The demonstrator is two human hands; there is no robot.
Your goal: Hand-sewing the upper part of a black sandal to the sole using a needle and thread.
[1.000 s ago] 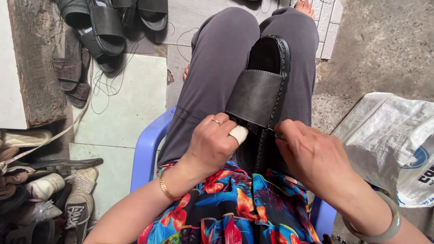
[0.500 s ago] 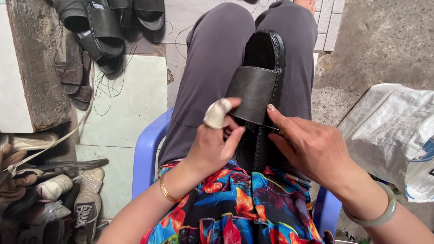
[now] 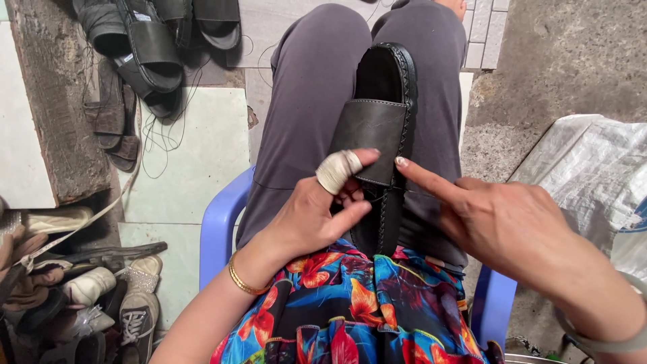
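Black slide sandal (image 3: 384, 101) lying lengthwise on the lap, toe toward 12 o'clock, wide strap across the middle, braided stitching along the 3 o'clock edge of the sole. Resting on grey trousers (image 3: 310, 101), between the thighs. Thin dark thread, barely visible, running across the sole near the heel end.

Left hand (image 3: 310, 216) at 7 o'clock of the sandal, grip closed narrow on the heel-side edge, thumb under, taped forefinger (image 3: 337, 172) laid over the lower rim of the strap. Whether a needle sits between those fingers: cannot tell. Gold bangle (image 3: 242, 280) on that wrist.

Right hand (image 3: 505, 222) at 4 o'clock, holding nothing that shows; forefinger stretched out, tip touching the sole edge just below the strap, other fingers loosely curled.

Judged step: hand-stitching of the sole edge under way, at the point just past the strap, stitch being checked or pressed flat. Next move likely calls for a steady hold on the heel end, thread kept taut, and the next hole in the braided edge found precisely.

Further out: bright floral top (image 3: 350, 310) at 6 o'clock; blue plastic chair (image 3: 219, 222) under the sitter; heap of worn shoes (image 3: 74, 303) at 8 o'clock; dark sandals (image 3: 148, 47) on the tiled floor at 10 o'clock; white woven sack (image 3: 593, 175) at 3 o'clock.
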